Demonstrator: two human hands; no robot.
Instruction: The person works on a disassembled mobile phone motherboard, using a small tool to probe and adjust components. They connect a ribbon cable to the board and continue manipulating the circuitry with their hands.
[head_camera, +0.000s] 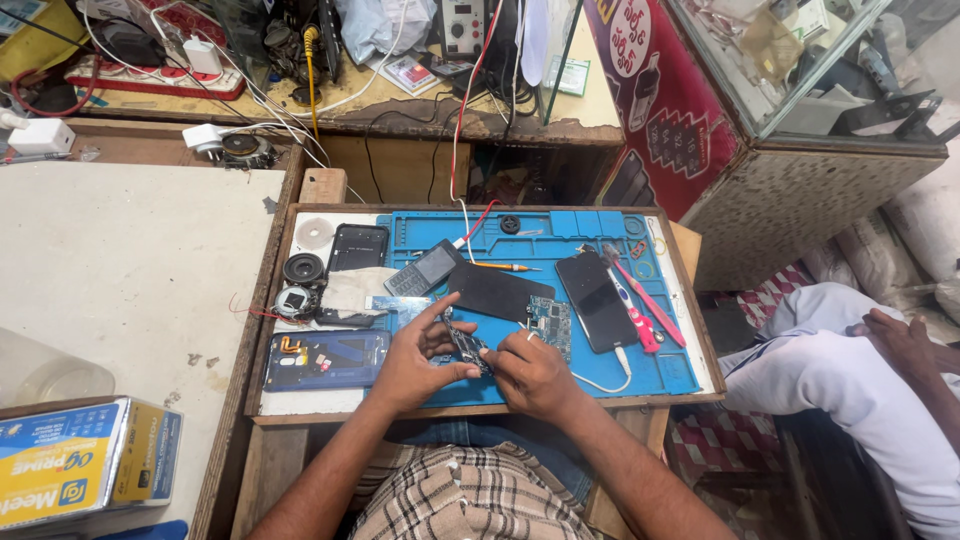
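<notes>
My left hand (418, 358) and my right hand (528, 372) meet over the blue work mat (660, 365), both pinching a small dark circuit board (466, 346) between their fingertips. The right hand wears a ring. Just beyond the hands lie a black flat panel (498, 293) and a second circuit board (551, 322). A black smartphone (595, 300) with a white cable lies to the right. A small keypad phone (423, 270) rests to the upper left of the hands.
An opened blue phone shell (325, 360) and a black phone back (357, 247) lie left on the tray. Red tweezers (645, 295) and a toothbrush (628, 305) sit right. Another person (860, 370) in white sits at the right. A cardboard box (85, 460) stands lower left.
</notes>
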